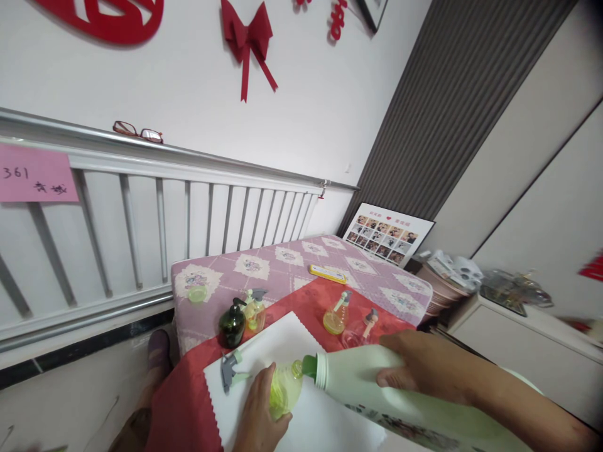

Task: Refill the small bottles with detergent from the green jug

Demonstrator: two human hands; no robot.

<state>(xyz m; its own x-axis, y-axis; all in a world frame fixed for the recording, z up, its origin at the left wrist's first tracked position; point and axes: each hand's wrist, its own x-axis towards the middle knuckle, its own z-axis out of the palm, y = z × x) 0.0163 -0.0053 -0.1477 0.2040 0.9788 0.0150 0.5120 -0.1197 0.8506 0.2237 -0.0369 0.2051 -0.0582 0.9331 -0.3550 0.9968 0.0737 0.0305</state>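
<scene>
My left hand [259,408] is wrapped round a small clear yellow-green spray bottle [285,390], tilted with its open neck to the right. My right hand [414,364] grips a large pale green detergent jug [358,383], tipped nearly on its side. The jug's green spout [309,366] meets the bottle's mouth; whether liquid is flowing I cannot tell. A grey and green spray head [230,371] lies on the white scalloped sheet [257,348], left of my left hand. Beyond it stand a dark green pump bottle [232,326] and a yellow spray bottle [255,314].
Farther right are another yellow spray bottle [335,319] and a pinkish clear one [360,329]. A red cloth [188,383] covers part of the patterned table [282,263], where a yellow case [327,274] and a green lid [197,294] lie. A white radiator [207,213] runs behind.
</scene>
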